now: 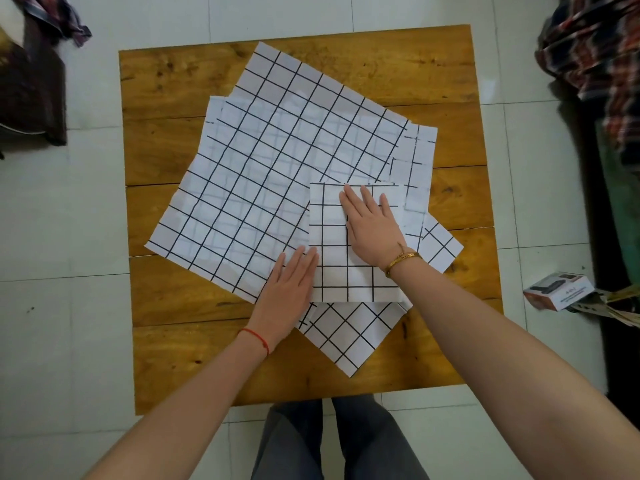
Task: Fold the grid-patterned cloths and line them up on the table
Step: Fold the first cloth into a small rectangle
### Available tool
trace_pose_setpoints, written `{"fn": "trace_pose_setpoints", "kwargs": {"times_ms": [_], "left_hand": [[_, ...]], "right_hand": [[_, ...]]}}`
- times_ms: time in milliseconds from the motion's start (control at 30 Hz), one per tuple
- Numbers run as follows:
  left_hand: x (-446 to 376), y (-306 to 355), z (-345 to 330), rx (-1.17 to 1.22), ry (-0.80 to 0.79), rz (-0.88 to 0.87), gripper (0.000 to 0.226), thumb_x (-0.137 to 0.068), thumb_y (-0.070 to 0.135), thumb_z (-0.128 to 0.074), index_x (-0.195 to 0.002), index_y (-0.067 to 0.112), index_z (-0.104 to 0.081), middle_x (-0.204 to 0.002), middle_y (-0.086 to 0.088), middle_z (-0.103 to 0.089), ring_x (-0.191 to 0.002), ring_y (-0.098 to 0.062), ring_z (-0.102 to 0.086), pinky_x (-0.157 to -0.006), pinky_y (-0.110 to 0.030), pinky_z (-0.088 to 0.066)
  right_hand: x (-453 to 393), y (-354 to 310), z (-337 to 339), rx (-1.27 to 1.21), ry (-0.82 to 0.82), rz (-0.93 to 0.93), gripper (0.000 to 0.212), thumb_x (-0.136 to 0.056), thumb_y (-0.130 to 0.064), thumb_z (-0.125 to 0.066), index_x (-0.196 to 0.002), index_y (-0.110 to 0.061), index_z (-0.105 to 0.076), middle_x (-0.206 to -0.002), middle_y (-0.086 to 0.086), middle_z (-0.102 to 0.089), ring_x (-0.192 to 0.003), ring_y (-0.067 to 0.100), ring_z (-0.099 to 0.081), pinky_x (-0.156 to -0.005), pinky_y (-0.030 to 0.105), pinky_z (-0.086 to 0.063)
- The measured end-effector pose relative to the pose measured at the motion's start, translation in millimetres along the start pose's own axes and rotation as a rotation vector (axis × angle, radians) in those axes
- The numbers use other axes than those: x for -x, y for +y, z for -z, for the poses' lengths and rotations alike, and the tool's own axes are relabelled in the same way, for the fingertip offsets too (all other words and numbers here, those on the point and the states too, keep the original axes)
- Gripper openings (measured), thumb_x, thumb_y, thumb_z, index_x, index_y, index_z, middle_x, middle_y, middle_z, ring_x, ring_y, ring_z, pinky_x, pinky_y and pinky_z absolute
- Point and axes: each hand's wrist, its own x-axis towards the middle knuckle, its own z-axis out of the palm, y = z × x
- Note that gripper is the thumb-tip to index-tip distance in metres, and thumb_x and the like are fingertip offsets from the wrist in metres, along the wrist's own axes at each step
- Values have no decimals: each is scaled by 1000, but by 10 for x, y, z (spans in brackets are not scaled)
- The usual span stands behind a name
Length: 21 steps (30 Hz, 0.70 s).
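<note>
A folded white cloth with a black grid (332,271) lies as a small rectangle on top of a pile of spread grid cloths (263,161) on the wooden table (180,306). My right hand (372,230) presses flat on the folded cloth with straight fingers. Beside it, my left hand (289,289) lies flat with its fingertips touching the folded cloth's left edge, the palm resting on the large spread cloth. Another grid cloth (346,341) sticks out below the folded one as a corner pointing toward me.
The table stands on a white tiled floor (69,306). A small cardboard box (557,294) lies on the floor at the right, with plaid fabric (595,53) above it. Dark clothing (34,81) sits at the far left. My legs (336,441) are below the table's near edge.
</note>
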Motion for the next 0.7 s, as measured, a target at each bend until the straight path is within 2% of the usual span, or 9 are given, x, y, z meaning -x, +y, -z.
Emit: {"fn": "trace_pose_setpoints", "kwargs": {"times_ms": [133, 233, 333, 400, 467, 533, 600, 700], "left_hand": [[282, 128, -85, 45, 28, -16, 56, -102, 30, -18, -153, 6, -18, -161, -13, -10, -149, -29, -8, -118, -49, -21], [445, 179, -165, 57, 7, -50, 57, -101, 30, -14, -153, 7, -17, -161, -12, -10, -149, -29, -7, -118, -49, -22], [515, 201, -180, 91, -5, -44, 56, -101, 31, -20, -153, 9, -20, -161, -12, -14, -149, -29, -11, -118, -48, -22], [483, 210, -141, 97, 9, -39, 53, -101, 29, -32, -150, 9, -29, -157, -13, -27, -147, -30, -20, -117, -48, -25], [410, 214, -76, 121, 62, -29, 49, -97, 26, -44, -143, 9, -43, -147, -12, -43, -140, -30, -35, -115, -47, -30], [313, 217, -3, 196, 134, -3, 40, -97, 24, -43, -134, 12, -51, -135, -9, -51, -131, -26, -45, -113, -42, -35], [187, 201, 81, 272, 188, 73, 34, -98, 22, -42, -128, 15, -53, -126, -4, -54, -120, -20, -50, -107, -36, -40], [-45, 164, 227, 429, 259, 311, 31, -96, 22, -43, -125, 16, -53, -116, 0, -54, -104, -14, -50, -88, -31, -45]], "right_hand": [[1, -19, -17, 15, -13, -20, 57, -102, -22, -24, -153, -16, 0, -161, -3, 8, -148, 26, 5, -119, 50, -1], [-7, -31, -40, 21, -8, -24, 59, -101, -18, -28, -153, -16, 0, -161, -2, 8, -148, 26, 5, -119, 50, -1], [0, -26, -41, 13, 5, -16, 57, -102, -20, -25, -153, -16, -1, -161, -2, 7, -148, 27, 5, -119, 50, 0], [23, -14, -20, -41, 53, 12, 56, -102, -21, -24, -153, -16, -4, -161, -1, 3, -148, 27, 2, -119, 49, -1], [78, 8, 17, -136, 162, 31, 55, -100, -20, -29, -152, -13, -14, -160, 3, -9, -147, 29, -8, -119, 49, -7], [169, 61, 46, -239, 324, -3, 50, -97, -19, -36, -145, -8, -33, -151, 11, -34, -138, 31, -30, -114, 47, -26], [287, 140, 52, -302, 474, -126, 38, -94, -17, -44, -129, -5, -51, -128, 14, -54, -115, 31, -49, -97, 43, -42], [467, 262, 1, -429, 552, -421, 21, -93, -19, -49, -109, -8, -57, -105, 9, -58, -99, 25, -51, -82, 36, -45]]}}
